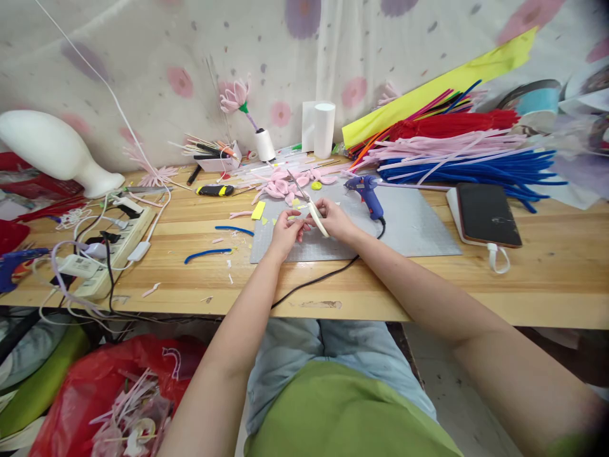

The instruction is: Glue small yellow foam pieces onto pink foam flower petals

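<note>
My right hand (335, 219) grips white-handled scissors (311, 206) with the blades pointing up and away over the grey cutting mat (419, 222). My left hand (285, 231) pinches a small pink piece (297, 223) right next to the scissors; both hands meet above the mat's left half. Pink petal shapes (285, 184) and a yellow disc (316, 185) lie just beyond the hands. A blue glue gun (368, 193) rests on the mat to the right of my right hand, its black cord running off the table's front edge.
Pipe cleaners in blue (476, 168), pink and red are piled at the back right. A phone on a power bank (485, 216) lies right. A power strip (114, 244) with tangled cables sits left, with a white foam form (52, 149). A red bag (114, 393) holds scraps below.
</note>
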